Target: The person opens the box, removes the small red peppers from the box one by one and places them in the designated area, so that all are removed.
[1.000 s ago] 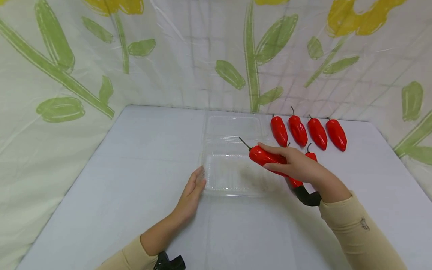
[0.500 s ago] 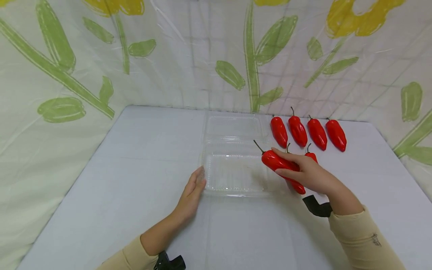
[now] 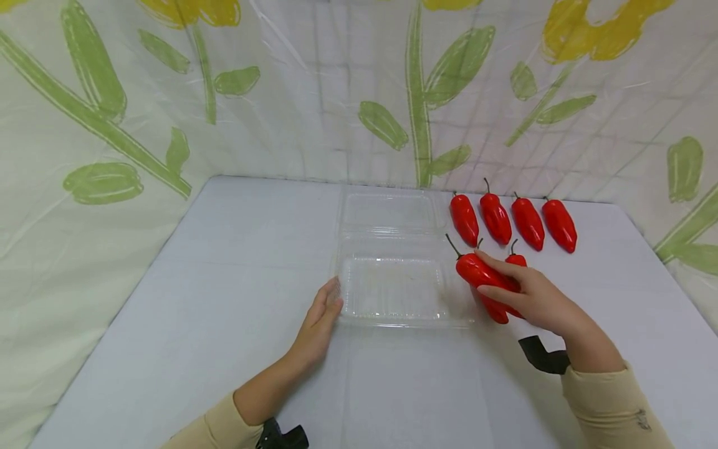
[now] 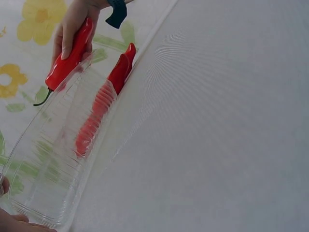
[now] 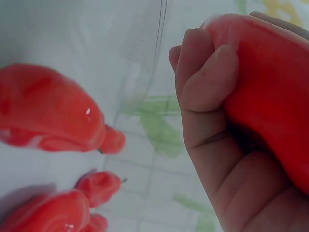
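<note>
A clear plastic clamshell container [image 3: 392, 287] lies on the white table with its lid [image 3: 389, 209] folded back. My left hand [image 3: 316, 321] holds its left edge, thumb near the rim; in the left wrist view only fingertips [image 4: 26, 224] show at its end. My right hand [image 3: 530, 290] grips a glossy red pepper [image 3: 477, 271] with a green stem, thumb on one side and fingers on the other. This pepper is raised just right of the container, overlapping a second red pepper [image 3: 495, 310] in the head view. Another red pepper [image 3: 516, 259] shows partly behind my right hand.
Several red peppers [image 3: 527, 222] lie in a row along the table's back right edge, stems pointing away. A floral-patterned sheet [image 3: 280, 93] hangs behind the table. The white table surface [image 3: 224, 262] extends left and in front of the container.
My right hand has moved right with its pepper, from over the container's right part to over the peppers beside it. The left hand and the container have stayed put.
</note>
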### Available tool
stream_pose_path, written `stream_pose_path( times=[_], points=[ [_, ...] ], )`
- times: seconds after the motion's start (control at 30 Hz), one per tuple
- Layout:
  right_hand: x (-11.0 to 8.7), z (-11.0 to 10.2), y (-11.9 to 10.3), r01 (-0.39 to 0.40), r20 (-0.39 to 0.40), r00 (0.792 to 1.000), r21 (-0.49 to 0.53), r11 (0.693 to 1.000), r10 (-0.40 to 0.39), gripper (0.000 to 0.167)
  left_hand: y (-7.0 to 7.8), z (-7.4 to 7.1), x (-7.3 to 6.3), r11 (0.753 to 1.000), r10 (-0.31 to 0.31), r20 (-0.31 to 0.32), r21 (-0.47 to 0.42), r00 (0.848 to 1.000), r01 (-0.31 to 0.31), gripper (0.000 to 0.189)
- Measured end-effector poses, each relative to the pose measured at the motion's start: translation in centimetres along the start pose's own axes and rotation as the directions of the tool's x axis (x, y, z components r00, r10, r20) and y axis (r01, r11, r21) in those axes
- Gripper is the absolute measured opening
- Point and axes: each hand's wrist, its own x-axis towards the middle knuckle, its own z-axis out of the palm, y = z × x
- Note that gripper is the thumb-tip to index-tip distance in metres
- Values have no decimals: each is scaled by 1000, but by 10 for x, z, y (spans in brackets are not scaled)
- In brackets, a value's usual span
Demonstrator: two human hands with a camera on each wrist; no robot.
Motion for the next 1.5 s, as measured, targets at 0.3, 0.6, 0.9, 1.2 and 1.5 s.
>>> stream_pose_path(
  times=[0.3,0.6,0.9,1.2,1.5],
  points=[
    [-8,-13,10,-19,-59,998,2,1000,19,70,0,0,1,1000,3,-4,2,1000,-3,51],
    [-15,-26,27,-29,-115,993,15,999,30,67,-1,0,1,1000,4,4,-6,1000,-4,50],
    [-16,-38,49,-89,-178,979,68,994,100,65,-1,-1,1,1000,-7,3,-11,1000,7,50],
    [-17,-46,68,-173,-215,957,109,979,193,67,-2,-1,1,1000,-5,9,-7,1000,5,50],
    [-16,-52,87,-232,-265,930,109,966,254,68,0,0,1,1000,0,-2,5,1000,0,50]
  ],
)
